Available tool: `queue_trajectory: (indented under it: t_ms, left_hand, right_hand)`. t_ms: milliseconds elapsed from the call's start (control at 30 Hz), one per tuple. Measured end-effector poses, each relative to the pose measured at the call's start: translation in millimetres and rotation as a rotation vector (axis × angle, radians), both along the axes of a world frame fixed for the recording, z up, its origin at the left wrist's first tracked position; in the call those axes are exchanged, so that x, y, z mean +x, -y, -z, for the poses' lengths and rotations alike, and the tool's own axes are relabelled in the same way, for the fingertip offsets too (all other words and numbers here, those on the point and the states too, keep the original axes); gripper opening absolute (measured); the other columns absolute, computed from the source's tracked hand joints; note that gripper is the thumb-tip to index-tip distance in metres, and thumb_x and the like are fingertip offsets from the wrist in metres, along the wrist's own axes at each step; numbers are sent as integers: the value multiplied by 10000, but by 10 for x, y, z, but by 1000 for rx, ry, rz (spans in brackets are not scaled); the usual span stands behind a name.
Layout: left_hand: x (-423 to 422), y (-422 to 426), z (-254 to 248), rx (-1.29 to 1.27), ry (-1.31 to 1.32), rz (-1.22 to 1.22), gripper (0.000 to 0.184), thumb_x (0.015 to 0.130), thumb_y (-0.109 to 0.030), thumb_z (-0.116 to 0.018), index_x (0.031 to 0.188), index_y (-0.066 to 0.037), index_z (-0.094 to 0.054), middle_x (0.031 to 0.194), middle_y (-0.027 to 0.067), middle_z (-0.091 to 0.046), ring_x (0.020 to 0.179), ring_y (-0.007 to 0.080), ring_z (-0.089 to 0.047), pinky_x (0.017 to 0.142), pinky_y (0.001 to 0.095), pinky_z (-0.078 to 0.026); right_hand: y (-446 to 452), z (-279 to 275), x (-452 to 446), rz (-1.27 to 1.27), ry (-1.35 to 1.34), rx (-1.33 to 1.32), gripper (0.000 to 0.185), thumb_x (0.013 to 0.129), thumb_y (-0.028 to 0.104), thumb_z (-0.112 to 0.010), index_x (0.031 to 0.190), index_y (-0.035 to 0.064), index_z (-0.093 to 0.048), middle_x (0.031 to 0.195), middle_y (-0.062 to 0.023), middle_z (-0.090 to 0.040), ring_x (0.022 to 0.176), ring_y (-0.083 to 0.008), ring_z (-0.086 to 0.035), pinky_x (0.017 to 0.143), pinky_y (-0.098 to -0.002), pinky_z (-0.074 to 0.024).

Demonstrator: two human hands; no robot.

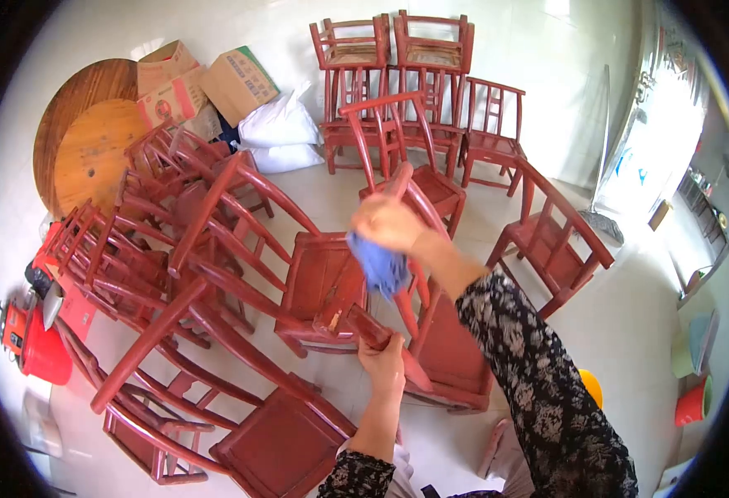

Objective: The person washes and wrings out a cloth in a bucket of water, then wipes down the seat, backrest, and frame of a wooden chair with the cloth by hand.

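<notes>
In front of me is a red wooden chair [451,353], tilted, its seat at the lower right of my hands. My left hand [382,363] is closed around the end of one of its wooden bars. Higher up, my right hand [387,222] is closed on a bunched blue cloth [379,264] and wraps a chair post, whose tip shows just above the fist. The cloth hangs down below my fingers. Behind my left hand is another red chair seat [319,278], partly covered by bars. My arms hide part of the held chair.
Red chairs are piled at the left [190,207], with another chair [285,444] at the lower left. Stacked chairs [352,54] line the back wall; a single chair [551,236] stands right. Cardboard boxes [238,83], white sacks [280,124], round tabletops [90,153] and a mop [601,224] are farther off.
</notes>
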State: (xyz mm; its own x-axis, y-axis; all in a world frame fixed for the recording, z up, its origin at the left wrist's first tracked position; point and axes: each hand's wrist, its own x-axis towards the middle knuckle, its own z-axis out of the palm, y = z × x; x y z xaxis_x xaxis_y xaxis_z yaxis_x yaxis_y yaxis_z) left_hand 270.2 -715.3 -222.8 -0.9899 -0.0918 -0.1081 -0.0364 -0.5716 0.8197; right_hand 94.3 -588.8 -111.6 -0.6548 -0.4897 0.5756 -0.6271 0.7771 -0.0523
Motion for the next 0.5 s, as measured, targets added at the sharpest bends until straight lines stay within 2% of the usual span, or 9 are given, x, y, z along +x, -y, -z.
queue_trajectory:
  t_ms: [33,67,100,133,200,300,333,367,500]
  left_hand:
    - [-13,-14,59,-20,-14,-24,202,677,94,-584,815,-36,-514,766,30,-554,694,125,-530,650,261,-445]
    - [-21,-13,71,-25,-10,-31,202,677,94,-584,815,-36,-514,766,30,-554,694,125,-530,650,261,-445]
    - [-26,-11,64,-25,-9,-20,204,675,96,-583,813,-36,-512,759,31,-554,691,126,-532,647,262,-447]
    - [-25,-7,64,-25,-7,-10,206,672,98,-583,811,-36,-510,752,32,-553,688,126,-534,643,262,-449]
    - [-27,-1,80,-17,-8,-8,207,672,100,-583,809,-37,-509,746,34,-553,682,126,-536,637,260,-449]
    - [-34,-18,83,-37,-17,-2,211,677,102,-583,815,-38,-507,740,37,-554,664,129,-541,627,260,-450]
    - [-24,-23,90,-79,-8,-16,214,682,102,-584,824,-37,-506,740,39,-556,652,131,-545,623,262,-452]
    - [-13,-31,93,-77,-12,-6,214,682,102,-584,824,-37,-506,740,39,-556,652,131,-545,623,262,-452]
    - [-19,-51,111,-89,4,-67,238,693,111,-578,874,-23,-500,745,45,-559,626,144,-553,609,278,-476]
  right_hand:
    - [-219,28,-156,109,-101,233,260,835,255,-398,745,108,-593,859,-68,-631,923,-243,-534,874,-439,-386]
    - [-334,-52,-183,204,73,88,246,844,264,-388,844,121,-587,974,-39,-615,1056,-243,-483,941,-469,-325]
    - [-449,-44,-276,317,-43,225,256,859,269,-371,913,138,-585,1027,-29,-598,1136,-240,-442,997,-454,-271]
    - [-468,86,-416,393,-168,-1,253,859,262,-387,936,118,-581,1035,-34,-598,1174,-228,-421,972,-448,-307]
    - [-541,198,-537,288,-260,196,272,852,270,-406,874,75,-594,968,-77,-608,1064,-254,-496,903,-436,-365]
    - [-236,232,-264,17,-132,-204,215,783,233,-471,682,77,-579,727,-94,-566,747,-305,-525,764,-431,-395]
    - [-106,454,-295,-141,161,-516,145,739,204,-498,649,106,-554,686,-62,-535,733,-268,-511,724,-407,-387]
    - [182,173,161,-72,-268,-205,137,726,211,-510,619,127,-528,665,-48,-509,732,-244,-498,709,-384,-376]
    - [685,39,746,-119,-249,-314,121,722,221,-545,639,133,-552,703,-7,-537,799,-219,-505,763,-383,-372]
